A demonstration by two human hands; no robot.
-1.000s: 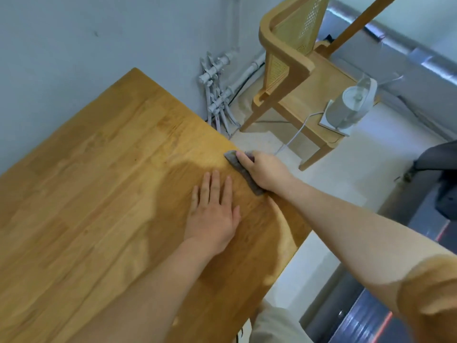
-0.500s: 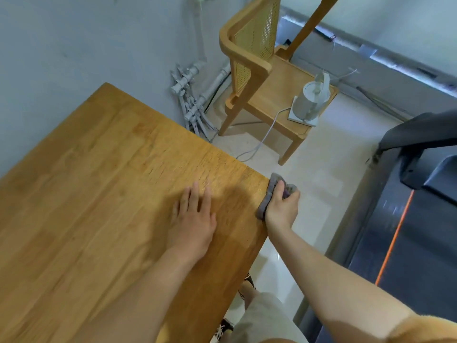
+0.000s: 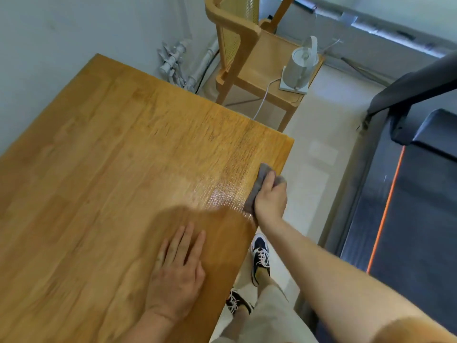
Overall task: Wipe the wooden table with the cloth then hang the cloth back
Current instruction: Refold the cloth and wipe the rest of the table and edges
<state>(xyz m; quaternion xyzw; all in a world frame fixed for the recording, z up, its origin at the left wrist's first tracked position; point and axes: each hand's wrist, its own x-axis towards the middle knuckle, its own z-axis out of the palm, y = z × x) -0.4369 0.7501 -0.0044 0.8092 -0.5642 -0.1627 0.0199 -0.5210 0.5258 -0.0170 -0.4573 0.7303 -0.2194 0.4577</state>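
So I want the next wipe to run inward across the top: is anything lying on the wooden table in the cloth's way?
Only the left hand, resting flat near the near edge. The grey cloth is in the right hand at the wooden table edge.

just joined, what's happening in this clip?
A person is wiping a wooden table. The right hand grips a grey cloth and presses it along the table's right edge, near the far corner; a wet sheen shows just left of it. The left hand lies flat on the tabletop, fingers spread, empty. The cloth has not been hung back yet.
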